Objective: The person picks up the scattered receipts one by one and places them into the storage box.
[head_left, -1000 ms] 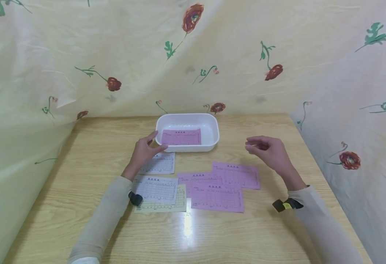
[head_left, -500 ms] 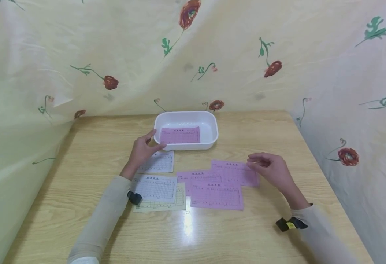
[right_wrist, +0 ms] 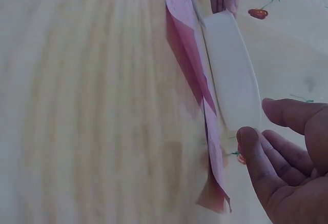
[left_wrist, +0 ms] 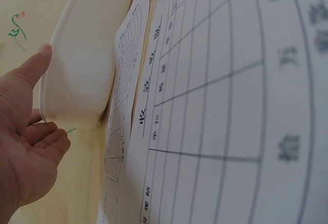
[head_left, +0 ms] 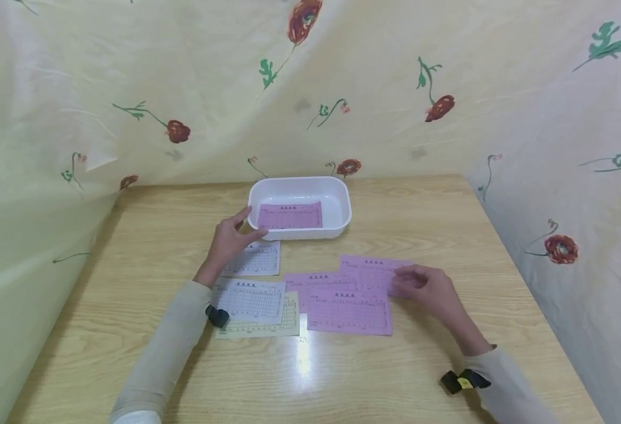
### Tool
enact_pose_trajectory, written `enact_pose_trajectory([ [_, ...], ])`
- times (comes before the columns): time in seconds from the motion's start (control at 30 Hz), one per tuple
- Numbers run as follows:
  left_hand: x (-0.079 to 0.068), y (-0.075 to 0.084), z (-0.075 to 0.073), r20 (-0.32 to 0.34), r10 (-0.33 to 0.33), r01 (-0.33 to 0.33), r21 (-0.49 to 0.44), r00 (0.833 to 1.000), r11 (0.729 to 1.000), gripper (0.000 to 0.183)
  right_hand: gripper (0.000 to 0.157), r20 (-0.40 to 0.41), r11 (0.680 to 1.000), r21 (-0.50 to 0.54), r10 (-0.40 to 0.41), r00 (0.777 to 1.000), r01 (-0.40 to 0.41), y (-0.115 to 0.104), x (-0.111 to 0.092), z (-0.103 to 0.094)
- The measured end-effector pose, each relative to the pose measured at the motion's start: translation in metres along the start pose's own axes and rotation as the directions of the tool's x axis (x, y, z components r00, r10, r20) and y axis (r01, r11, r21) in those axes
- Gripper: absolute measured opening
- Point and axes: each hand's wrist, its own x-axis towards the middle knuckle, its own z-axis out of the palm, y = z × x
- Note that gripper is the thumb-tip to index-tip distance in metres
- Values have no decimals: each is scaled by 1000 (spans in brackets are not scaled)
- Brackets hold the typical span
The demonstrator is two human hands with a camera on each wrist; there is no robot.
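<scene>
- receipt slips [head_left: 349, 315], three of them pink, overlap on a wood-grain tabletop [head_left: 183, 383].
- the left hand [head_left: 232, 241] grips the near-left corner of a white tray [head_left: 310, 234], a fourth pink slip [head_left: 290, 217] inside.
- the right hand [head_left: 428, 288], thumb and fingers parted, is at the rightmost pink slip [head_left: 370, 270].
- at left, a white slip [head_left: 249, 301] partly covers a yellow slip [head_left: 291, 321]; a second white slip [head_left: 261, 259] lies near the tray.

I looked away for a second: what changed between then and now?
The right hand came down and back, over the rightmost pink slip. Nothing was visibly gripped or released. The left hand stayed at the white tub; all the slips lie unmoved.
</scene>
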Motion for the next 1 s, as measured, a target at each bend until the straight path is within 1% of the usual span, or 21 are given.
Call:
enact_pose_trajectory([
  [0.2, 0, -2, 1, -5, 4, -4, 1, 1000, 1000, 92, 47, 19, 999, -15, 29, 999, -29, 3, -6, 6],
  [0.37, 0, -2, 1, -8, -5, 5, 2, 1000, 1000, 92, 43, 36, 999, -12, 48, 998, -48, 2, -8, 11],
  [0.53, -1, -2, 1, -11, 4, -4, 5, 1000, 1000, 91, 39, 24, 998, -38, 53, 998, -53, 2, -9, 15],
  [0.8, 0, -3, 2, -12, 0, 0, -6, 1000, 1000, 91, 41, 56, 996, -39, 84, 995, -82, 0, -14, 20],
  [1.0, 0, -4, 1, -13, 1, -1, -6, 1000, 1000, 93, 42, 64, 996, -41, 87, 994, -84, 1, -14, 22],
])
